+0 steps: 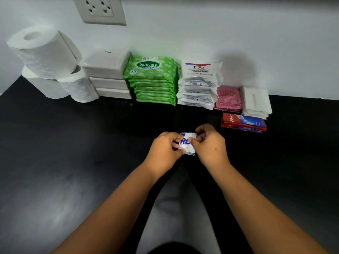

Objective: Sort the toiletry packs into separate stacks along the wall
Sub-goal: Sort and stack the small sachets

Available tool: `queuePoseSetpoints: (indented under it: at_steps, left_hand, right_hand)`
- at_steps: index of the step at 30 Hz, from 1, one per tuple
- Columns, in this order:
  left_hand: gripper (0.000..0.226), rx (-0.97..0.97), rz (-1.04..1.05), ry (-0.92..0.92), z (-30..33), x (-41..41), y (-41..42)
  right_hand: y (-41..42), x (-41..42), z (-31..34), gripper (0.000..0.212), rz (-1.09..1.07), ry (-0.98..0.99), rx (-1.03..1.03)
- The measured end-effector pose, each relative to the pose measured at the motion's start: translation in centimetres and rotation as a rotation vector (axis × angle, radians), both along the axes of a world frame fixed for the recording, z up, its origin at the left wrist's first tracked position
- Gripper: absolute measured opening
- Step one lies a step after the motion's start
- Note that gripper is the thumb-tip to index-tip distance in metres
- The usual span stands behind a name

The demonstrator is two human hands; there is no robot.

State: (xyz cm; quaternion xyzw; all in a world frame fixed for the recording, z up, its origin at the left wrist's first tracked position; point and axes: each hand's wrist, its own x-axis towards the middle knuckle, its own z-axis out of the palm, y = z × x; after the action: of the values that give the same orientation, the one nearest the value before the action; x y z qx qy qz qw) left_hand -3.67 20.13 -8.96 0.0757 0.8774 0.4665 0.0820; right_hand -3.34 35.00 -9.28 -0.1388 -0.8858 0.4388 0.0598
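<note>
Both hands hold a small bunch of white sachets with blue lettering (187,143) above the middle of the black counter. My left hand (165,150) pinches the left edge and my right hand (209,143) pinches the right edge. Along the wall stand sorted stacks: white boxes (107,74), green Sanicare wipe packs (153,79), white Dove packs (199,83), pink sachets (228,98), and plain white sachets (255,100). Red and blue toothpaste sachets (243,122) lie in front of the pink and white piles.
Toilet paper rolls (47,63) are piled at the far left against the wall, below a wall socket (100,10). The black counter (73,143) stretches across the view, its left edge cutting diagonally near the rolls.
</note>
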Motion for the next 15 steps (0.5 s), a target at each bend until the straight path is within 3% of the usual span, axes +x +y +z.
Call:
queuePoseSetpoints:
  at_steps: [4,8,15]
  left_hand:
    - [0.039,-0.048,-0.008,0.026,0.1,0.0,-0.1]
    - [0.054,-0.044,-0.015,-0.006,0.0,0.4,-0.3]
    - [0.058,0.093,0.010,-0.087,-0.6,0.9,0.1]
  right_hand:
    - [0.0,0.0,-0.2,0.024,0.013,0.006,0.056]
    - [0.4,0.5,-0.1,0.021,-0.004,0.048,0.073]
    - [0.3,3.1,-1.1,0.030,-0.018,-0.067,-0.077]
